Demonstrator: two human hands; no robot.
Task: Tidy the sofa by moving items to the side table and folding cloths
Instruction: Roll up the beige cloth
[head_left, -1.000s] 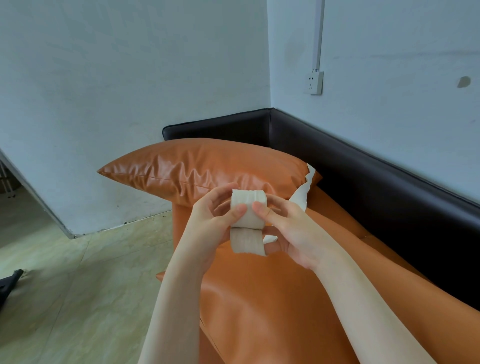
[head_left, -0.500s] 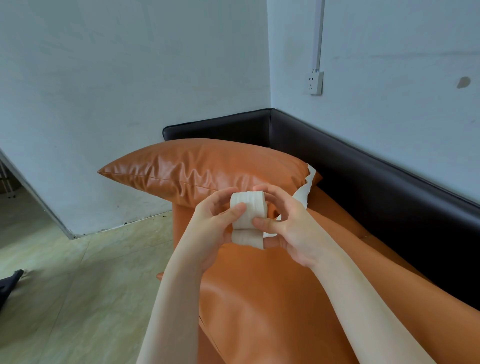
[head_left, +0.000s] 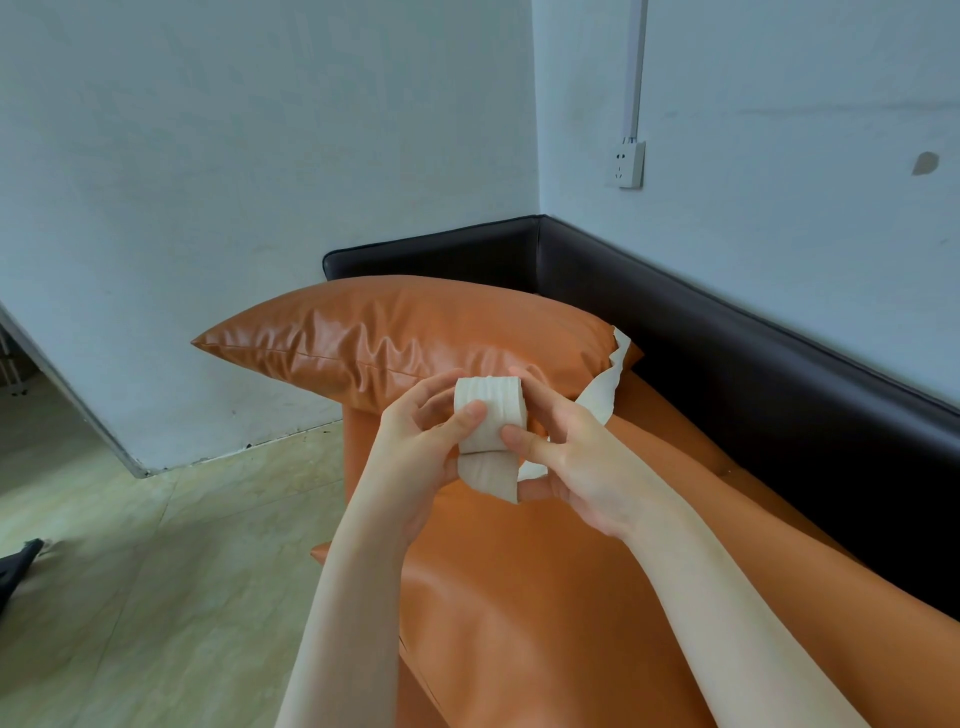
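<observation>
The left hand grips a roll of white tissue paper, thumb pressed on its front and fingers curled behind. The right hand pinches the same roll from the other side, thumb tip on the paper's lower edge. The roll is held in the air above the orange sofa seat, just in front of an orange cushion. A loose tail of paper trails back toward the cushion's corner. No writing or label is legible on anything.
</observation>
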